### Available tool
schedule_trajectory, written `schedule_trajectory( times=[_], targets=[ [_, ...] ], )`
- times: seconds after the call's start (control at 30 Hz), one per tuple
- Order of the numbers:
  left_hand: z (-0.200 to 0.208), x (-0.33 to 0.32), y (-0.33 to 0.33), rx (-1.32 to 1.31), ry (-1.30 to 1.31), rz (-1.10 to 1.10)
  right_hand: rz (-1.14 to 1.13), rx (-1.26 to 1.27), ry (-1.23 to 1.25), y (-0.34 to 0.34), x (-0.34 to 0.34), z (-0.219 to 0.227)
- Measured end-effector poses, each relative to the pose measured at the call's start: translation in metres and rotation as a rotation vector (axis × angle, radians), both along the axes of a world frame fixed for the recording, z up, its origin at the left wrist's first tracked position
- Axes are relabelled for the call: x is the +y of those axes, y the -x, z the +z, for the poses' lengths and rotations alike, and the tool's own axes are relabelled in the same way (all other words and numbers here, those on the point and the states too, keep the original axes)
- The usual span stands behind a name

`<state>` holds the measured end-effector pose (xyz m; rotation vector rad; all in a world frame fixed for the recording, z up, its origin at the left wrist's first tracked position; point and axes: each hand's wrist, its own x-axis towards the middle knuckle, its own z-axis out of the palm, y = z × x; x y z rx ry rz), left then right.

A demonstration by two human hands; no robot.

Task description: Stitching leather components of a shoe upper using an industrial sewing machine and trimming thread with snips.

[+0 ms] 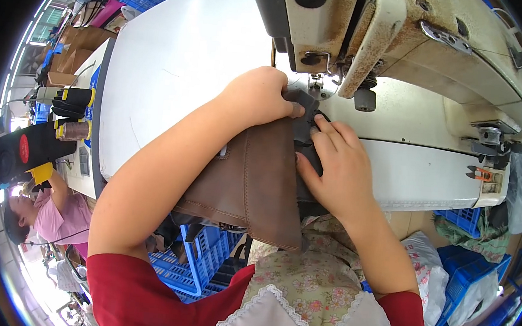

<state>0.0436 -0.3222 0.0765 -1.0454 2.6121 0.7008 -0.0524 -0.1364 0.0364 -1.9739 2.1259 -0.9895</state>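
A brown leather boot upper [253, 183] with stitched edges lies across the front of the white sewing table [171, 66]. Its dark grey end [305, 114] sits under the needle area of an old cream sewing machine [403, 33]. My left hand [259, 96] presses down on the leather just left of the needle. My right hand [339, 165] lies flat on the dark part at the right, fingers pointing toward the presser foot [316, 85].
Thread spools [74, 113] stand at the table's left edge. Blue plastic crates [196, 261] sit under the table and at the right [463, 219]. Another person in pink [58, 209] works at the lower left. Small snips [478, 173] lie at the machine's right end.
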Motion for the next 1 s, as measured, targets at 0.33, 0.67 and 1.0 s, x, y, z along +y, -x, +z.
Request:
schedule_trajectory(
  times=[0.33,0.67,1.0],
  targets=[
    [0.004,-0.005,0.007,-0.066,0.044,0.048,0.121,-0.014,0.019,0.027,-0.018,-0.001],
    [0.001,-0.002,0.011,-0.121,0.089,0.111,0.179,0.053,0.064,0.037,-0.022,-0.002],
    [-0.003,-0.004,0.013,-0.149,0.099,0.156,0.18,0.022,0.054,0.04,-0.024,-0.004]
  ],
)
